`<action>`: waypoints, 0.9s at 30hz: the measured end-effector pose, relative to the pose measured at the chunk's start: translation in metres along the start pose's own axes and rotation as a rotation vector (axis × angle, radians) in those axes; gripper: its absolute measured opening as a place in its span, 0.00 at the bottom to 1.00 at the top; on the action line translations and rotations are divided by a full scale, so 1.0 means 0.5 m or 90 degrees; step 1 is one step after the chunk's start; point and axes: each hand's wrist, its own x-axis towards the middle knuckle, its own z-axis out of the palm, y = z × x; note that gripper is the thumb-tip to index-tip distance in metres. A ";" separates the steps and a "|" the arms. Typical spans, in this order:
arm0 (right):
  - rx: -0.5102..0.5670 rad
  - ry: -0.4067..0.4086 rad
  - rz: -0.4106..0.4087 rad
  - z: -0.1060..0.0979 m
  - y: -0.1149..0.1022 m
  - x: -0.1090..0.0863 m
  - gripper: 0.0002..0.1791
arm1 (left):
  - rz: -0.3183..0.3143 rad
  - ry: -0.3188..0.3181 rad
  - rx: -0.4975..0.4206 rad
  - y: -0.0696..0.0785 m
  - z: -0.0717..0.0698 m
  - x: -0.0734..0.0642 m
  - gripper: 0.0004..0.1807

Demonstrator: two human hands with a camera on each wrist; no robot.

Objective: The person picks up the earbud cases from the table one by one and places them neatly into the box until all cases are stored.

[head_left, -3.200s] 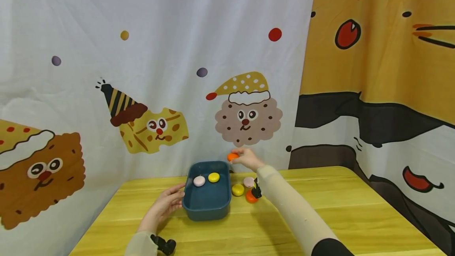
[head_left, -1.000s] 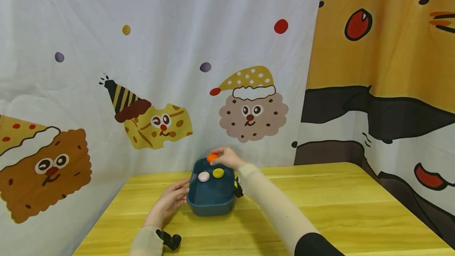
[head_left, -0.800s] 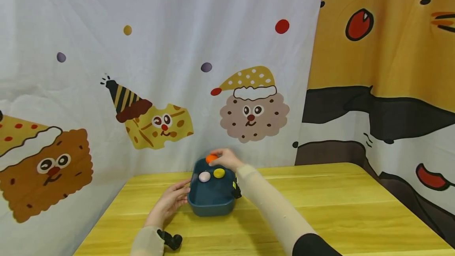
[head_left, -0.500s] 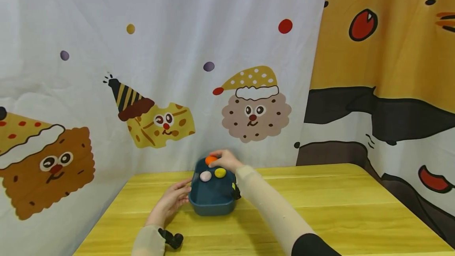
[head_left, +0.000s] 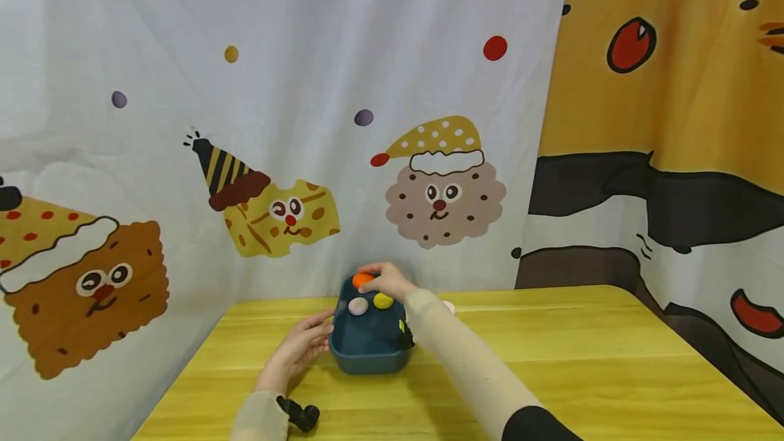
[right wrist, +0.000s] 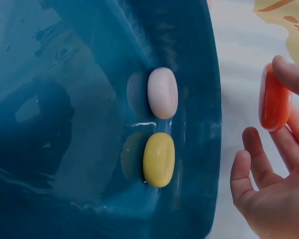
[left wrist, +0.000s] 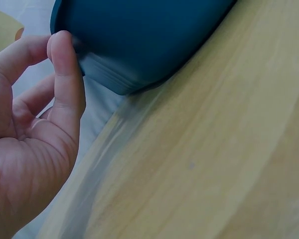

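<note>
My right fingers (right wrist: 289, 144) pinch orange disc (right wrist: 275, 104) over far end of blue tub (head_left: 370, 363); left fingers (left wrist: 25, 57), relaxed, touch its side; uneven release could roll it into yellow disc (right wrist: 159, 159)

I saw the glossy orange disc (head_left: 363, 281) pinched in the right hand (head_left: 392, 281), low centre of the head view — at the far end of the dark blue bin (head_left: 369, 364), which stood upright, its left side touched by the left hand (head_left: 304, 344). Inside I made out a pale pink disc (head_left: 358, 306) and, just right, a yellow disc (head_left: 383, 301) — both smooth, slightly apart.
</note>
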 end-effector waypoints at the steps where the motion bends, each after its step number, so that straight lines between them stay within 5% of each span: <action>1: 0.003 0.002 0.001 0.000 0.001 0.000 0.28 | -0.001 0.002 0.001 -0.001 0.001 0.001 0.32; 27: -0.004 -0.067 0.039 0.020 -0.004 -0.004 0.27 | 0.000 -0.009 -0.007 -0.002 0.000 0.003 0.33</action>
